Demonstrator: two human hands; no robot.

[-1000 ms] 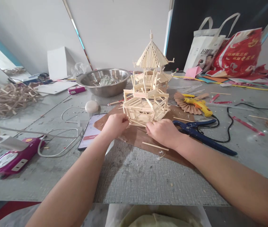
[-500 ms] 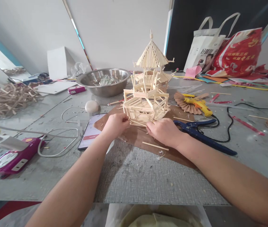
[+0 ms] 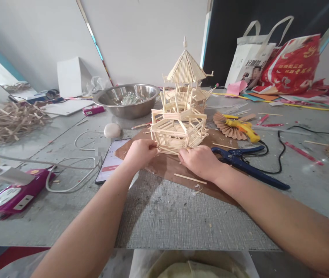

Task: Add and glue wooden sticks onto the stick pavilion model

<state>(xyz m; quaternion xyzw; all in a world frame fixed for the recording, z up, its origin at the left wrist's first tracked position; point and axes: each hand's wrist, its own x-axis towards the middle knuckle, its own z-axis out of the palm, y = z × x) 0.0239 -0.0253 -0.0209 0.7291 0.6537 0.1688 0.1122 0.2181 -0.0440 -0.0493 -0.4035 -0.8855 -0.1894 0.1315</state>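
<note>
so the stick pavilion [image 3: 178, 133] is sitting just beyond the hands on the brown sheet [image 3: 164, 166], its bottom front edge running crosswise; left hand [image 3: 142, 152] is pinching the left end, right hand [image 3: 198, 159] the right; neither's clearly nearer

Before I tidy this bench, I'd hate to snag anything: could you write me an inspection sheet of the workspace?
Surface: grey table, partly covered by a brown sheet.
Job's things: stick frame on the sheet, roofed tower behind it; glue gun and blue tool to the right.
Clutter: loose stick on the sheet; phone at left; steel bowl farther back.
Hands: left hand and right hand both pinch the stick frame's near base.
Cables: white cable beside the purple socket; black cable near the blue tool.
Surroundings: pale wall; white bag and red bag, back right.
</note>
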